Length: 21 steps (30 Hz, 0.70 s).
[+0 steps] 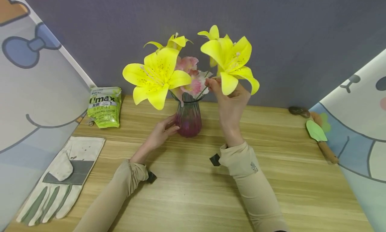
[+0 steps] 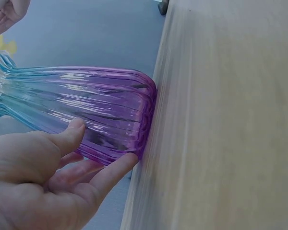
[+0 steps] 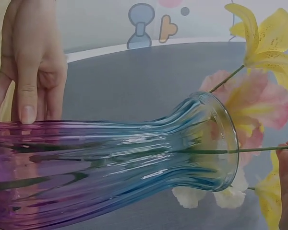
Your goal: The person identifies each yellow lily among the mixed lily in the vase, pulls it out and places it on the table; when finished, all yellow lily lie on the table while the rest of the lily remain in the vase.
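Observation:
A ribbed glass vase (image 1: 188, 120), purple at the base and blue-green toward its neck, stands upright on the table. My left hand (image 1: 161, 133) holds it low on its left side, the thumb on one face and other fingers behind. Above the rim, my right hand (image 1: 230, 106) pinches the thin green stem (image 3: 261, 149) of a yellow lily (image 1: 233, 61); its lower part runs down inside the vase. Another yellow lily (image 1: 156, 78) leans out to the left. Pink and white flowers (image 1: 193, 81) fill the middle. The lily's petals partly cover my right fingers in the head view.
On the left are a green-and-white Umax bag (image 1: 104, 108) and a pair of work gloves (image 1: 64, 178) in white and grey. A small trowel (image 1: 321, 141) with green blade and wooden handle lies right, near dark stones (image 1: 298, 111). A grey wall (image 1: 286, 51) rises behind the table.

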Motion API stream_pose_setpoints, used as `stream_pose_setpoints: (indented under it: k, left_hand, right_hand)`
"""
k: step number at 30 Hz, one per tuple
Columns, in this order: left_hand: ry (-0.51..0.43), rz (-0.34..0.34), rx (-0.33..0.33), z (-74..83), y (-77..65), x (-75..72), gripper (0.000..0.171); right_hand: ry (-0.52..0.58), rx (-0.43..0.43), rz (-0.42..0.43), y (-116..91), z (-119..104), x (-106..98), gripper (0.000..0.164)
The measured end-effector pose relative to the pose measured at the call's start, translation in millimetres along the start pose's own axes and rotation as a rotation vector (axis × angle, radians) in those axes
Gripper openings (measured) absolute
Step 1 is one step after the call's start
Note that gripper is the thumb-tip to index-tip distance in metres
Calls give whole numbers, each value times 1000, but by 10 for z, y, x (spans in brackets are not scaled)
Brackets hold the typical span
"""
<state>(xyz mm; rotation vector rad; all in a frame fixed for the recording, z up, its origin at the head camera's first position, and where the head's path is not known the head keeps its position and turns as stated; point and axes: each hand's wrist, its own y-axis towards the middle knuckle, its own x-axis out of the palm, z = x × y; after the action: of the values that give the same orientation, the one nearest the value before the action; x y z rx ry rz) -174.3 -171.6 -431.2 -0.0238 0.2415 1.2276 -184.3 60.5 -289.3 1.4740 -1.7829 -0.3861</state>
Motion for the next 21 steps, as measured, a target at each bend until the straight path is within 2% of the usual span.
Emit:
stream_pose_setpoints:
  k: [4,12,16,21]
  left_hand:
    - [-4,-2,12,-7,0,7,60]
    - [-7,2,15,-29,-11,-1,60]
    - [-6,7,14,-38,-9,-2,60]
    - [-10,9,15,-28,-6,1,59]
  right_hand:
    - [48,-37,41,6,-26,-22,17]
    - [61,-89,35,20,-75,-26,14]
    - [27,-139,37,27,-101,-19,15]
    - [-10,-154,89,43,-157,-9,10]
